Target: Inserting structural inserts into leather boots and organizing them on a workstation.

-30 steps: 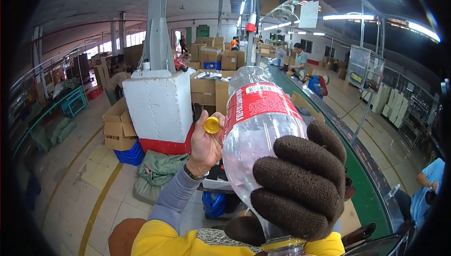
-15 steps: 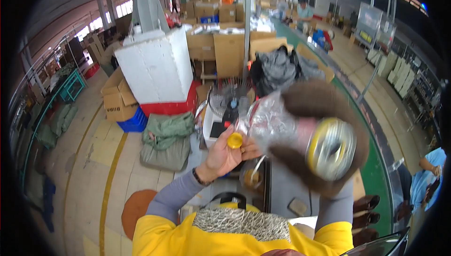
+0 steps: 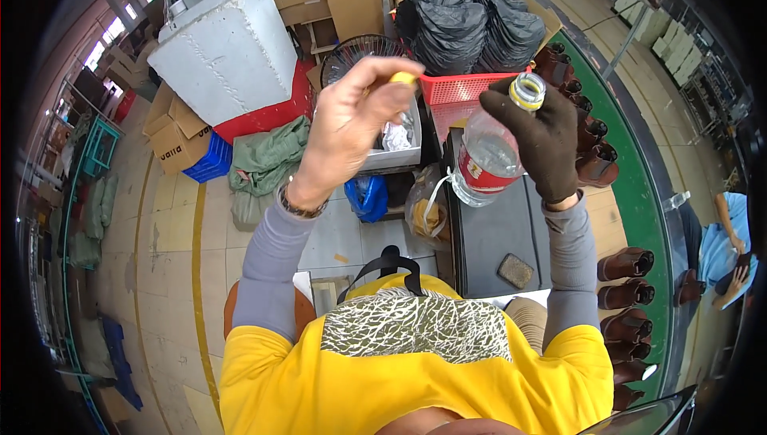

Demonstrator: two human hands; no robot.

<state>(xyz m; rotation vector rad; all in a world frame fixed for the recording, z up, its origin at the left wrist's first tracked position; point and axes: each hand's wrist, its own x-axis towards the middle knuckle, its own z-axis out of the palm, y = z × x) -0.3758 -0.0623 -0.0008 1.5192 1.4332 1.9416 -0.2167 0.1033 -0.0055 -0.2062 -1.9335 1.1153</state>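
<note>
My bare left hand [image 3: 343, 127] is raised left of centre, with a small yellow bottle cap [image 3: 403, 78] pinched between thumb and fingers. A brown glove covers my right hand [image 3: 547, 143], which is wrapped round the upper part of a clear plastic bottle [image 3: 489, 151] with a red label. The bottle's mouth is uncapped and tips a little toward me; some clear liquid seems to be inside. Cap and bottle are well apart. Below the bottle is a dark work surface [image 3: 499, 231] with a small brown block [image 3: 515, 271] on it.
Brown shoes [image 3: 627, 263] line the green belt [image 3: 651, 195] on the right. Behind the bottle are a red basket [image 3: 463, 87] and black plastic bags [image 3: 443, 23]. A white pillar base [image 3: 228, 47], green cloth [image 3: 272, 151] and a blue crate [image 3: 212, 159] stand left. Another person [image 3: 727, 255] sits far right.
The bottle has come down from close before the camera to above the work surface. My left hand has moved up and left with the cap. The view has tilted downward.
</note>
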